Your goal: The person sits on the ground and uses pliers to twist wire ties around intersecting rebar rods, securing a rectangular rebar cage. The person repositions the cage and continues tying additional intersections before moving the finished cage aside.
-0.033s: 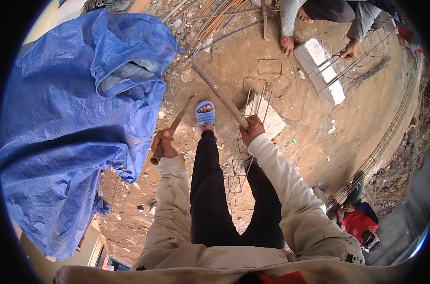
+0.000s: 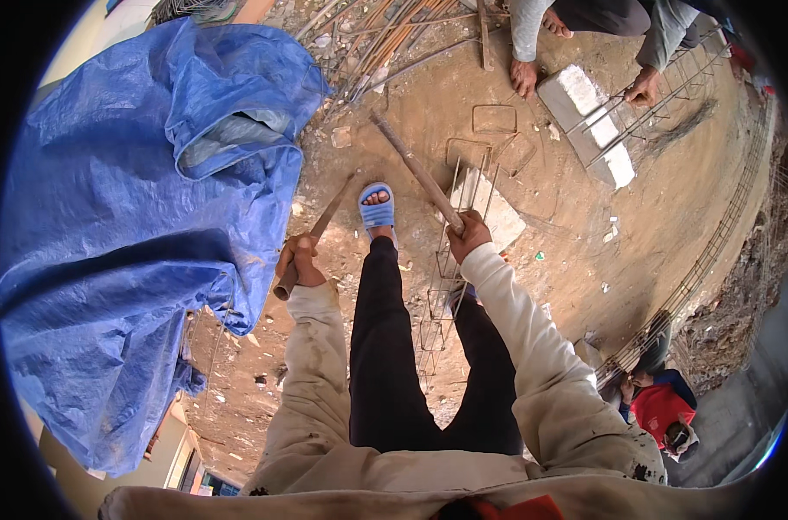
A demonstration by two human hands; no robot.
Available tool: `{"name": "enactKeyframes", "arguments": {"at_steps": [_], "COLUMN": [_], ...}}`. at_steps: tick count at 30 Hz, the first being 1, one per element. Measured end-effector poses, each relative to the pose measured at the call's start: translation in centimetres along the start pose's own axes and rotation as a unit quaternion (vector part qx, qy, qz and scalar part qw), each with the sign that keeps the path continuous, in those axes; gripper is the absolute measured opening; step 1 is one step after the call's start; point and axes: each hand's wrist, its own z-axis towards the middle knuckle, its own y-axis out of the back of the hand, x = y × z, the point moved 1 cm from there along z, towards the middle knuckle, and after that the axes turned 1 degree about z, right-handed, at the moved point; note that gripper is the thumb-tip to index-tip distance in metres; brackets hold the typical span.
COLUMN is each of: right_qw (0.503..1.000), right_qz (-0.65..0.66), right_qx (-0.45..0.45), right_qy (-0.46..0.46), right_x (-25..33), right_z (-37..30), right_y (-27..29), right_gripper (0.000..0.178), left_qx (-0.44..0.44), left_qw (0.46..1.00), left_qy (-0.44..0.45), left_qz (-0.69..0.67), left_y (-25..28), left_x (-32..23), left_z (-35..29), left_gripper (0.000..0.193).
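Note:
My left hand (image 2: 302,260) is closed round a brown, hollow-ended pole (image 2: 330,210), which slants away from me beside the blue tarpaulin (image 2: 143,199). In my right hand (image 2: 470,234) is a second brown pole (image 2: 411,166), pointing away and to the left; whether it is wood or rusty metal I cannot tell. Just beyond that hand, a pale block (image 2: 491,212) lies under the bars of a narrow rebar cage (image 2: 437,303), which runs back between my legs. Loose wire stirrups (image 2: 494,119) lie on the dirt past the block.
A crouching person's hand (image 2: 644,87) touches another rebar cage (image 2: 663,108) resting on a white block (image 2: 589,117). Reinforcing bars (image 2: 390,43) lie at the far side. At the right are a long mesh cage (image 2: 715,251) and a person in red (image 2: 661,409).
My right hand has shifted slightly to the right, and the far end of its pole has swung right. My left hand stays nearly still.

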Motion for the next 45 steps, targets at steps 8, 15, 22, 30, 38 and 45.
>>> {"name": "enactKeyframes", "arguments": {"at_steps": [8,15,22,30,38,45], "right_qw": [0.992,0.975,0.980,0.986,0.978,0.970], "right_qz": [0.034,-0.045,-0.083,-0.078,-0.136,-0.136], "right_qx": [-0.079,-0.011,0.010,0.065,0.069,0.088], "right_qy": [-0.091,-0.215,-0.182,-0.133,-0.141,-0.184], "right_x": [-13.6,-12.1,-9.9,-5.8,-3.8,-2.7], "right_z": [9.1,10.2,9.4,6.8,11.2,14.5], "right_y": [-6.6,-8.8,-8.0,-10.5,-17.6,-22.2], "right_gripper": [0.052,0.046,0.035,0.045,0.041,0.036], "left_qx": [0.009,0.051,0.028,-0.008,0.076,0.176], "left_qw": [0.995,0.994,0.992,0.980,0.985,0.967], "left_qy": [-0.055,-0.067,-0.031,-0.025,-0.033,-0.030], "left_qz": [-0.084,-0.065,-0.122,-0.195,-0.151,-0.183], "left_y": [-0.4,-0.6,-0.4,-0.4,0.7,3.5], "left_x": [1.5,0.7,0.3,0.9,0.3,1.2], "left_z": [2.6,4.7,7.6,7.4,12.8,16.8], "left_gripper": [0.028,0.026,0.024,0.025,0.028,0.031]}}
